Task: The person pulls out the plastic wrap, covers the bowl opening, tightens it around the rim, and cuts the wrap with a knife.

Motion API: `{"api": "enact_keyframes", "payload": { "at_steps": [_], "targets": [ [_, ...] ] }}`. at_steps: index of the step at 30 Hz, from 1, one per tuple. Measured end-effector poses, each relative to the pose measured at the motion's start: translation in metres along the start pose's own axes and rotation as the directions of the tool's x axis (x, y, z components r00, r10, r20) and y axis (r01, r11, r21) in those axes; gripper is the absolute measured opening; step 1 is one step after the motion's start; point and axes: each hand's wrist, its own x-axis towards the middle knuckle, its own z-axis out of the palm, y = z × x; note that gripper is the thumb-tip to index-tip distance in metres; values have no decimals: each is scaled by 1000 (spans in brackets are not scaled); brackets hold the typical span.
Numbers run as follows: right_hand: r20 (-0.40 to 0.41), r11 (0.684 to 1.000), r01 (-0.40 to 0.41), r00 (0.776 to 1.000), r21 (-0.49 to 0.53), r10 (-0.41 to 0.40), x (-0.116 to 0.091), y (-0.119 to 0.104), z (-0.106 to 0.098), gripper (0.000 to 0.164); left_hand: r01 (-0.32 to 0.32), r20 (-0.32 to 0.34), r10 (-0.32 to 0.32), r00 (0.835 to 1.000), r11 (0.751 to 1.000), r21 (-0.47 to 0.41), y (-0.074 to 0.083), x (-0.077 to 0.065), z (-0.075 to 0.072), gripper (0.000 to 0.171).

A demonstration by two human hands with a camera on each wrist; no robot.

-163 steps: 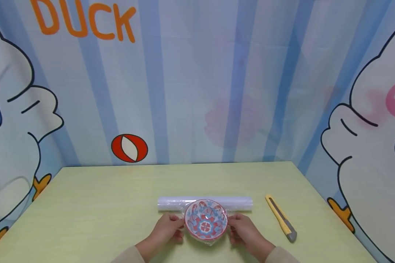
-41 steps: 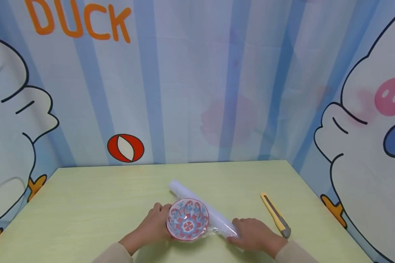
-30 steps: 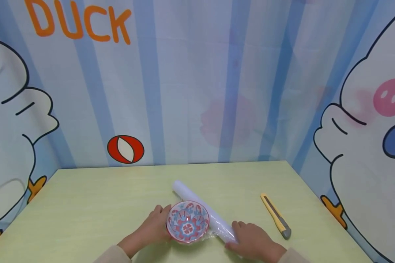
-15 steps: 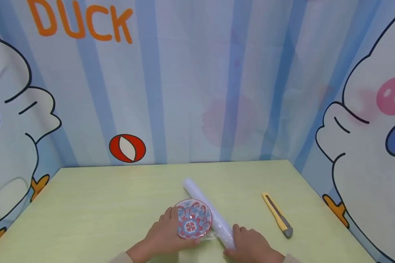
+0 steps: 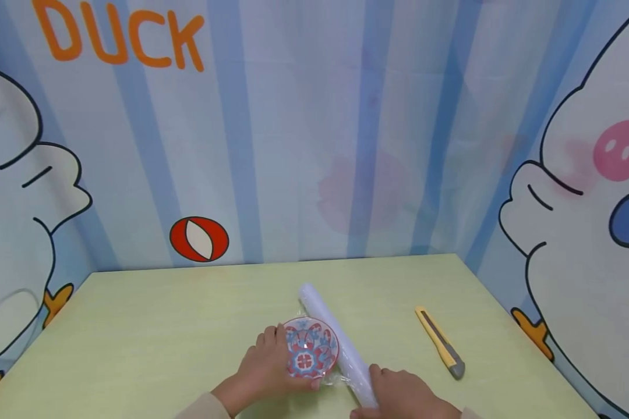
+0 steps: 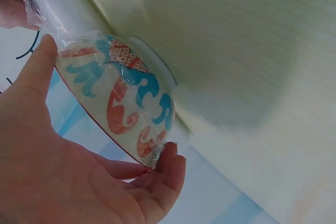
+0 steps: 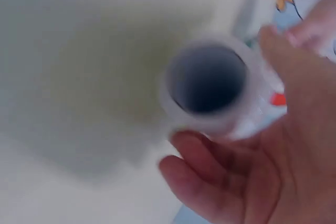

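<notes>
A small bowl (image 5: 311, 349) with a red and blue pattern stands in the lower middle of the head view, with clear cling film (image 6: 105, 40) stretched over its outside. My left hand (image 5: 267, 364) grips it from the left, thumb at the near side and fingers at the far side. To the bowl's right lies a roll of cling film (image 5: 331, 323), slanting toward me, film still joining it to the bowl. My right hand (image 5: 406, 396) holds the roll's near end. In the right wrist view, blurred, the hollow core (image 7: 207, 80) sits between thumb and curled fingers.
A yellow and grey box cutter (image 5: 440, 343) lies on the pale yellow-green table (image 5: 162, 326), to the right of my right hand. A striped blue cloth backdrop (image 5: 304, 145) with cartoon prints rises behind the table's far edge and along its sides.
The roll has swung from lying crosswise behind the bowl to a slant at its right. My right hand has moved from the bowl's side to the roll's end; my left has wrapped round the bowl.
</notes>
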Motion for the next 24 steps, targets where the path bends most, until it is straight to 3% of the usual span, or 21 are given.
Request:
{"api": "enact_keyframes", "payload": {
  "at_steps": [2, 5, 10, 16, 20, 24],
  "targets": [
    [68, 1000, -8, 998, 30, 6, 2, 3, -12, 66, -2, 13, 3, 1000, 1000, -23, -2, 1, -1, 122],
    [76, 985, 58, 995, 159, -71, 9, 14, -30, 56, -14, 34, 16, 999, 997, -74, -5, 2, -3, 126],
    [75, 901, 187, 969, 392, -234, 40, 27, -47, 37, -2, 83, 14, 996, 989, -150, -11, 6, -8, 130],
    [132, 852, 51, 981, 522, -140, 77, 17, -42, 35, 1, 119, 22, 993, 981, -192, -18, 11, -10, 124],
    [148, 832, -36, 987, 554, -57, 89, 9, -38, 37, -14, 119, 40, 992, 977, -213, -21, 12, -10, 120],
    [195, 794, -92, 980, 601, -34, 93, 4, -36, 37, -15, 137, 50, 989, 969, -248, -24, 12, -10, 117]
  ]
}}
